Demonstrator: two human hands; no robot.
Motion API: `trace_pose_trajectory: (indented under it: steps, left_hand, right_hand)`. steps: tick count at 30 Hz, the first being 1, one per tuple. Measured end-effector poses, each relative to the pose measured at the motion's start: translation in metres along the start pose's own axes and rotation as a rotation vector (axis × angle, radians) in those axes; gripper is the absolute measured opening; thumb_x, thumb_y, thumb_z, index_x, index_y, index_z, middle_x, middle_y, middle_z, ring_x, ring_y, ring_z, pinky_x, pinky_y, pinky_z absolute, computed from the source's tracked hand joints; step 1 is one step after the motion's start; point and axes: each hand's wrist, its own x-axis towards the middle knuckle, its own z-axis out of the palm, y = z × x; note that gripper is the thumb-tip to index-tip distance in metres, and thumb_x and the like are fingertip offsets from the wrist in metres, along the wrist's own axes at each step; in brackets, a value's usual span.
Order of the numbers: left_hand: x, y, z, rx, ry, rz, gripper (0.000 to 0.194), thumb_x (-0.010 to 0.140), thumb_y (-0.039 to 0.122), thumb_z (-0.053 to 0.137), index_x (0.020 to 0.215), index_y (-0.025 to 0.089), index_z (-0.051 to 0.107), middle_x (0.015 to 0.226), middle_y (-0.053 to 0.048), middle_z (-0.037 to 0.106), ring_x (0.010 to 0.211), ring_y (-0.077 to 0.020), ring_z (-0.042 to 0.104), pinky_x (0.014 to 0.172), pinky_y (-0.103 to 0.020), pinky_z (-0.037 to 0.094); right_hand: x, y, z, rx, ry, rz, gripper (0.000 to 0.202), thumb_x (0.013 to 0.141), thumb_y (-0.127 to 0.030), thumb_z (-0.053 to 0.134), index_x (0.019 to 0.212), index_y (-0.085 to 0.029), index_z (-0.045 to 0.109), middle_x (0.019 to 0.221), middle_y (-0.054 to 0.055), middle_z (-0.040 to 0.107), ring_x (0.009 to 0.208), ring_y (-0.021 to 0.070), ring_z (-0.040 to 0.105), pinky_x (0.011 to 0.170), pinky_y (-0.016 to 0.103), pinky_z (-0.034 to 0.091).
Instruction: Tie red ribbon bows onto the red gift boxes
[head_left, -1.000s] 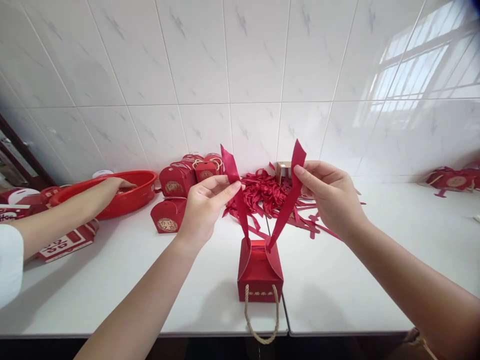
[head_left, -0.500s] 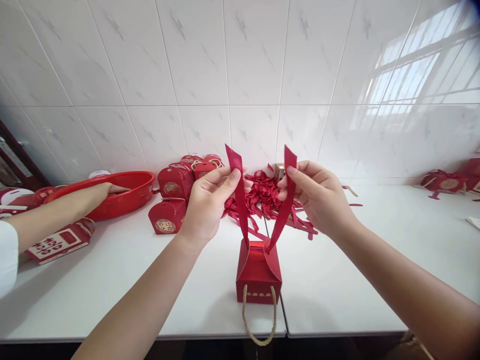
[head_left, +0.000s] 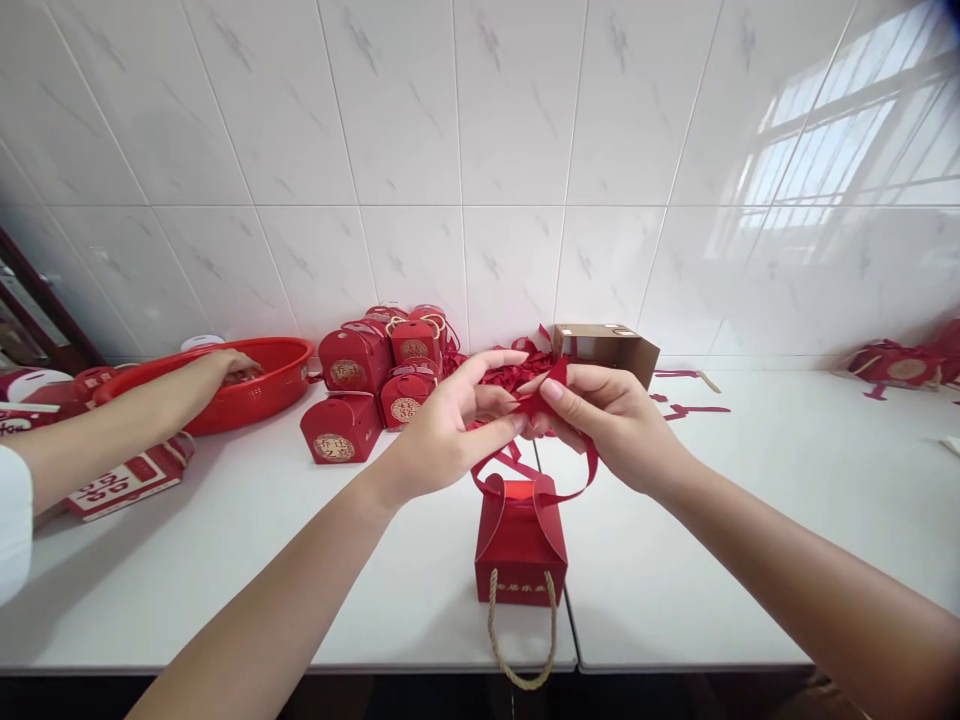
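Note:
A small red gift box (head_left: 520, 555) with gold lettering stands upright near the table's front edge, its rope handle (head_left: 523, 680) hanging over that edge. From its top flaps rises a red ribbon (head_left: 590, 468), whose two sides meet in a loop above the box. My left hand (head_left: 457, 415) pinches the ribbon between thumb and fingers, with the index finger stretched out. My right hand (head_left: 607, 420) grips the ribbon between thumb and index finger, right against the left fingertips. How the ends cross there is partly hidden by the fingers.
Several finished-looking red boxes (head_left: 352, 360) are stacked against the tiled wall. Loose red ribbons (head_left: 517, 365) lie behind my hands beside a brown cardboard box (head_left: 609, 350). At left, a co-worker's hand (head_left: 232, 365) reaches into a red basin (head_left: 289, 385). More red boxes (head_left: 904, 362) sit far right.
Both hands have come together above the box, bringing the two ribbon ends from apart and upright into a crossed loop. The co-worker's hand has shifted slightly in the basin.

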Motion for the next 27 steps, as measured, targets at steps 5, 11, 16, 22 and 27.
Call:
trace_pose_trajectory:
  steps: [5,11,16,22,27]
  left_hand:
    - [0.002,-0.01,-0.011,-0.278,0.009,-0.115,0.029,0.078,0.009,0.052,0.106,0.018,0.054,0.07,0.003,0.057,0.068,-0.0106,0.057,0.068,-0.025,0.046]
    - [0.001,-0.008,-0.014,-0.264,0.053,-0.156,0.02,0.082,0.019,0.056,0.102,0.018,0.056,0.076,0.0,0.057,0.074,-0.013,0.058,0.072,-0.028,0.046]
    - [-0.005,-0.01,-0.006,0.078,0.144,0.014,0.021,0.087,0.029,0.052,0.105,0.021,0.057,0.071,0.001,0.058,0.072,-0.0134,0.056,0.069,-0.026,0.044]
    - [-0.038,-0.028,-0.027,0.838,0.641,0.219,0.008,0.08,0.025,0.058,0.076,0.022,0.052,0.059,0.006,0.039,0.054,-0.0098,0.038,0.056,-0.022,0.034]
    - [-0.084,-0.077,-0.072,1.034,0.606,-0.125,0.007,0.076,0.018,0.05,0.08,0.023,0.048,0.056,0.007,0.033,0.049,-0.0103,0.038,0.056,-0.021,0.034]
  right_hand:
    - [-0.001,0.008,-0.013,-0.316,-0.168,-0.306,0.018,0.09,-0.022,0.052,0.094,-0.019,0.07,0.083,0.005,0.07,0.076,0.0139,0.064,0.067,0.027,0.054]
    - [-0.003,0.017,-0.017,-0.837,-0.14,-0.729,0.025,0.09,-0.01,0.047,0.101,-0.019,0.068,0.091,0.008,0.07,0.082,0.0181,0.063,0.07,0.034,0.053]
    - [-0.009,0.02,-0.013,-0.807,-0.054,-0.713,0.027,0.088,-0.01,0.05,0.108,-0.02,0.065,0.098,0.008,0.07,0.089,0.0189,0.064,0.073,0.034,0.054]
    - [-0.046,0.009,-0.036,-1.103,0.196,-0.411,0.024,0.087,-0.02,0.05,0.066,-0.019,0.061,0.057,0.003,0.059,0.053,0.0149,0.052,0.053,0.029,0.042]
    - [-0.1,0.016,-0.09,-1.459,0.105,0.158,0.03,0.081,-0.03,0.049,0.051,-0.022,0.049,0.047,0.001,0.053,0.039,0.0133,0.043,0.041,0.027,0.027]
